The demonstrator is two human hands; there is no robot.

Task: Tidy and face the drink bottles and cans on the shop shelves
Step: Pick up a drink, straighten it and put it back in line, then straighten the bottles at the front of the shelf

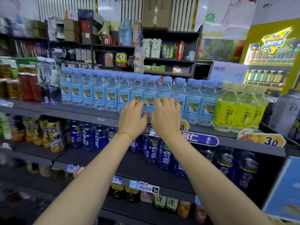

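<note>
— Gripping anything, those two hands?
— Yes. The left hand (132, 118) and the right hand (165, 115) sit side by side, nearly touching, on one blue-labelled water bottle (150, 95) in the front row of the upper shelf (81, 111). The left fingers curl round the bottle's left side over the label; the right fingers curl over its right side and partly onto the neighbouring bottle. A thin red string (125, 133) circles the left wrist.
— And around them?
— The row of matching water bottles (100, 95) runs off to the left of the left hand, and a few more continue right of the right hand, labels facing outward. Further right of the right hand stand yellow lemon soda bottles (238, 111), touching the last water bottle. Far left of the left hand are red cans (29, 86) on the same shelf.
— Below the hands?
— Under the wrists, a blue shelf tag (199, 138), and right of it a yellow price tag (271, 140) reading 3.0. Dark blue drink bottles (87, 137) stand on the next shelf down, on both sides of the forearms. Lower still, a price strip (146, 187) shows 5.0, with small tea bottles (165, 202) beneath it.
</note>
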